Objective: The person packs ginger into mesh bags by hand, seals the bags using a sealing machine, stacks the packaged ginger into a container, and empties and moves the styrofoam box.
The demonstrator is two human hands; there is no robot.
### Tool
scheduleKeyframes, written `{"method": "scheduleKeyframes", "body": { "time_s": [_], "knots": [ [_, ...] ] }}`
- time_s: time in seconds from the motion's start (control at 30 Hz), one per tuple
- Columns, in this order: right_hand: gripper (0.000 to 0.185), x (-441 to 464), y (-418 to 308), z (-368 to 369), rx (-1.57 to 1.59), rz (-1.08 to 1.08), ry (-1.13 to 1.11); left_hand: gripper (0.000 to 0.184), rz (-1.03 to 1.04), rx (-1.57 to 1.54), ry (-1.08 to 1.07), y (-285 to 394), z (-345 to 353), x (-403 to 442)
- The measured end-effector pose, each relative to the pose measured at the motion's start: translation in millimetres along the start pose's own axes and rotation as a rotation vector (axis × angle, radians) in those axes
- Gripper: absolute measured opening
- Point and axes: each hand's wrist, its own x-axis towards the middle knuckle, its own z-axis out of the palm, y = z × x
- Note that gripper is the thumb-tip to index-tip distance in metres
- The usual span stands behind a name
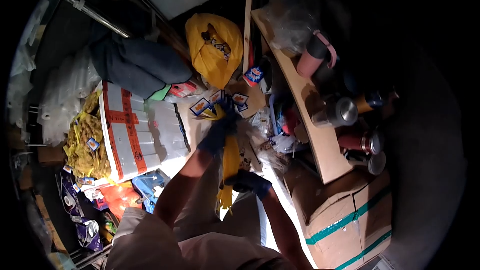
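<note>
My left hand (220,132), in a dark blue glove, is closed around the upper part of a bundle of yellow netting (231,156). Blue-and-white tags (200,106) fan out above the fist at the bundle's top. Lower down, my right hand (252,183), also in a dark glove, has its fingers curled at the bundle's side, near the frayed yellow ends. Shadow hides part of its grip. The bundle hangs in front of my lap, over a brightly lit surface.
Left stands a white foam box (117,130) with red tape, beside heaped yellow netting (87,142). A yellow plastic bag (215,45) sits ahead. A wooden shelf (320,145) at right carries a pink bottle (312,60) and jars. Below it is a cardboard box (345,220).
</note>
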Motion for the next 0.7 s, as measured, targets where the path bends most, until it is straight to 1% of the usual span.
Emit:
{"method": "scheduleKeyframes", "body": {
  "time_s": [0.07,0.1,0.13,0.2,0.23,0.27,0.3,0.33,0.37,0.4,0.43,0.47,0.5,0.53,0.57,0.6,0.63,0.67,0.7],
  "knots": [
    [0.03,23.7,-28.0,-12.6,-0.08,0.03,0.091,0.016,0.002,0.01,0.016,21.2,-20.7,42.4],
    [0.029,41.9,-42.0,-22.6,-0.07,0.025,0.119,0.017,-0.081,-0.073,-0.15,28.3,-54.1,81.3],
    [0.028,60.2,-61.1,-32.0,-0.06,0.02,0.148,0.017,-0.082,-0.075,-0.155,42.3,-60.9,106.6],
    [0.027,89.4,-113.1,-52.0,0.031,0.053,0.102,0.019,-0.108,-0.003,-0.048,72.0,-75.1,160.1],
    [0.028,116.4,-125.2,-73.0,0.075,0.016,0.124,0.018,-0.123,0.043,0.011,86.6,-82.0,193.9],
    [0.027,139.2,-143.9,-92.6,0.123,-0.007,0.058,0.018,-0.142,0.042,0.015,97.8,-86.8,227.8],
    [0.027,166.9,-162.4,-111.1,0.156,0.037,0.136,0.013,-0.082,0.038,0.059,109.2,-92.0,266.2],
    [0.026,197.7,-179.7,-130.9,0.195,0.086,0.216,0.011,-0.074,0.032,0.087,122.3,-102.9,305.7],
    [0.026,222.6,-201.3,-146.6,0.227,0.054,0.213,0.011,-0.065,0.026,0.115,135.1,-114.1,345.2],
    [0.026,243.6,-217.0,-166.1,0.324,0.083,0.167,0.02,-0.071,0.093,0.056,149.7,-125.1,386.0],
    [0.027,268.4,-233.2,-184.2,0.358,0.09,0.16,0.021,-0.07,0.103,0.043,163.7,-134.0,421.5],
    [0.026,284.8,-253.8,-197.4,0.353,0.03,0.112,0.022,-0.051,0.102,0.051,175.6,-140.7,447.6],
    [0.024,301.6,-274.1,-204.7,0.38,0.062,0.243,0.023,-0.035,0.101,0.067,188.9,-144.6,469.0],
    [0.02,318.1,-289.5,-221.8,0.419,0.064,0.19,0.024,-0.016,0.095,0.083,198.5,-151.1,489.7],
    [0.015,335.6,-305.5,-230.4,0.435,0.032,0.356,0.025,0.0,0.093,0.1,209.0,-155.7,505.9],
    [0.015,345.0,-326.1,-232.1,0.435,-0.067,0.461,0.027,0.018,0.089,0.117,218.3,-159.0,519.3],
    [0.014,360.4,-340.6,-243.2,0.504,-0.143,0.483,0.028,0.034,0.088,0.131,226.6,-161.4,529.1],
    [0.011,369.0,-357.3,-245.3,0.448,-0.219,0.641,0.029,0.047,0.083,0.146,233.3,-164.6,538.7],
    [0.014,376.2,-369.8,-245.8,0.44,-0.278,0.772,0.03,0.059,0.081,0.16,239.0,-167.1,545.1]
  ]
}}
